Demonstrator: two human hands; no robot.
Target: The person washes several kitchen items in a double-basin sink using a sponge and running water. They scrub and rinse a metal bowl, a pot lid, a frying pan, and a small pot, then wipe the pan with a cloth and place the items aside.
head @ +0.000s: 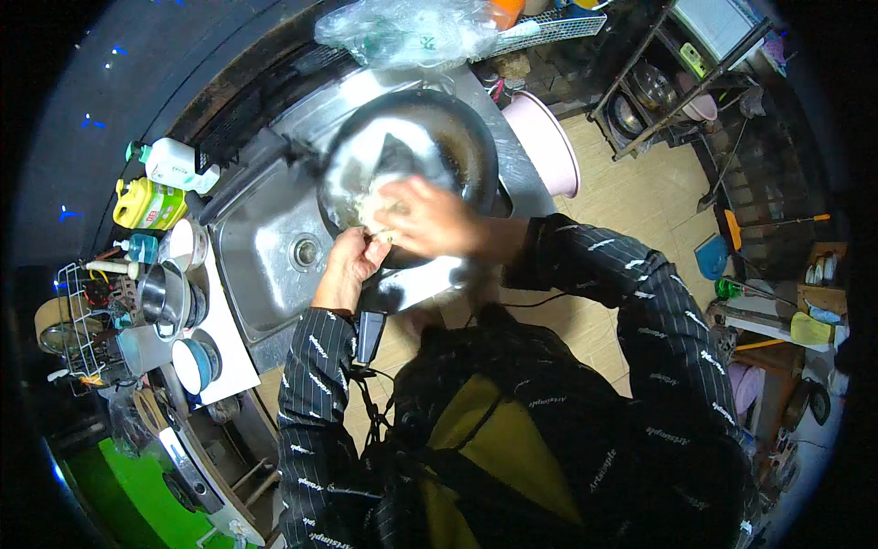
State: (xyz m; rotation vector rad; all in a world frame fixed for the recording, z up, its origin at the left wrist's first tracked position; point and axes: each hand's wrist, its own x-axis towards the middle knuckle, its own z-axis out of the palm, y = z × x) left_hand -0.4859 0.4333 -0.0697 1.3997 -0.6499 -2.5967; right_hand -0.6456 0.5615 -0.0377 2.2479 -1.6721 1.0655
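Note:
A large dark round wok (473, 154) lies tilted across the right side of the steel sink unit, with bright glare on its wet-looking inner surface. At the near left of its rim, my left hand (351, 259) grips the edge with bent fingers. My right hand (435, 218) reaches over the near part of the wok, blurred by motion. Something pale shows beneath its fingers; blur hides whether this is a cloth, foam or something else, and whether the hand holds it. To the left, the sink basin (267, 254) shows its round drain (304, 253).
Left of the basin stand a white pump bottle (180, 165), a yellow jug (147, 204), a steel pot (161, 291) and stacked bowls (192, 366). Plastic bags (405, 31) lie behind the wok. A pink tub (545, 147) stands at the right, near a metal rack (675, 89).

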